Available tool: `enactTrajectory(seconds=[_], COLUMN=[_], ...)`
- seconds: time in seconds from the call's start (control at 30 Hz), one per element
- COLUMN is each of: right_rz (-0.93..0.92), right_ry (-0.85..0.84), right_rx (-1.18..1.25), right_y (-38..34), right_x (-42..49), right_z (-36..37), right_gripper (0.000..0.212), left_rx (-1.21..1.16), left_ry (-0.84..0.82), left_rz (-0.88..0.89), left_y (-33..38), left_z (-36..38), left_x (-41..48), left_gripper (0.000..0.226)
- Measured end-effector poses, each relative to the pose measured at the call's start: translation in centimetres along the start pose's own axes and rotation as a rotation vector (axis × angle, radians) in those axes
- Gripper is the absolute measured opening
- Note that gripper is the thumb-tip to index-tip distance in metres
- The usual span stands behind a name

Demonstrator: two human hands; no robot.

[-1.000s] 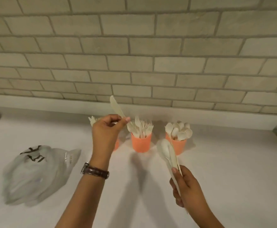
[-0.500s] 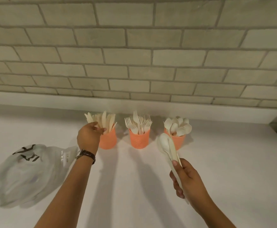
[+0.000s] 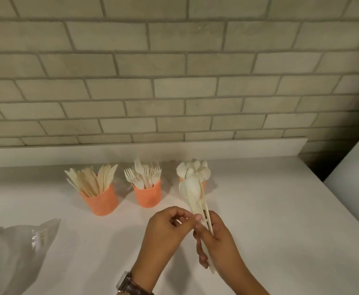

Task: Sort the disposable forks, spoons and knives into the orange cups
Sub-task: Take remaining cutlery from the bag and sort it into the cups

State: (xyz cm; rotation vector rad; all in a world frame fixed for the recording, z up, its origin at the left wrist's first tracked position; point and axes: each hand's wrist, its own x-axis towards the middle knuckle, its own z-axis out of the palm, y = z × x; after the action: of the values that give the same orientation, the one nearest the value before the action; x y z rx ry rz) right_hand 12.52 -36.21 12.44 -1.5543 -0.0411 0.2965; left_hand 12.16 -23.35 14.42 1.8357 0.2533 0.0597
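Three orange cups stand in a row near the wall: the left cup (image 3: 101,202) holds knives, the middle cup (image 3: 147,194) holds forks, the right cup (image 3: 203,184) holds spoons and is partly hidden. My right hand (image 3: 219,245) grips a bundle of pale utensils (image 3: 192,191) by the handles, a spoon bowl on top. My left hand (image 3: 170,231) has come beside it, its fingertips curled against the bundle's handles; whether they pinch one piece is unclear.
A crumpled clear plastic bag (image 3: 18,250) lies on the white counter (image 3: 281,220) at the left. A brick wall runs behind the cups. The counter ends at the right edge, beside a pale panel (image 3: 357,162).
My left hand left the knife in the left cup and moved right to the bundle in my right hand. The view shifted rightwards.
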Motion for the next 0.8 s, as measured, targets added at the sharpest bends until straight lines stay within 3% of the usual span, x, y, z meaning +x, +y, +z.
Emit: enactTrajectory(seconds=[0.2,0.3,0.4,0.53,0.7,0.8], right_rz=[-0.022,-0.038,-0.049,0.0,0.017,0.037], right_ry=[-0.061,-0.114,-0.112,-0.083,-0.04,-0.036], right_rx=[-0.006,0.058,0.082,0.149,0.12,0.115], right_y=[0.0,-0.2,-0.2,0.1,0.9,1.4], right_x=[-0.4,-0.6,-0.6,-0.2,0.3,0.6], right_z=[-0.8,-1.0,-1.1,-1.0,-0.9,-0.5], right_gripper=[0.03,0.039,0.031,0.028,0.018,0.015], left_rx=[-0.069,-0.155,-0.281,-0.386,-0.152,0.022], left_ry=[-0.181,-0.149,0.016,0.31,0.754,0.855], left_rz=[-0.08,-0.122,-0.121,0.006,0.191,0.175], left_y=[0.9,1.0,1.2,1.8,0.7,-1.7], left_z=[0.1,-0.7,-2.5,-7.5,-15.3,-17.4], left_x=[0.4,0.6,1.5,3.3,5.7,7.2], left_gripper=[0.008,0.006,0.011,0.013,0.014,0.019])
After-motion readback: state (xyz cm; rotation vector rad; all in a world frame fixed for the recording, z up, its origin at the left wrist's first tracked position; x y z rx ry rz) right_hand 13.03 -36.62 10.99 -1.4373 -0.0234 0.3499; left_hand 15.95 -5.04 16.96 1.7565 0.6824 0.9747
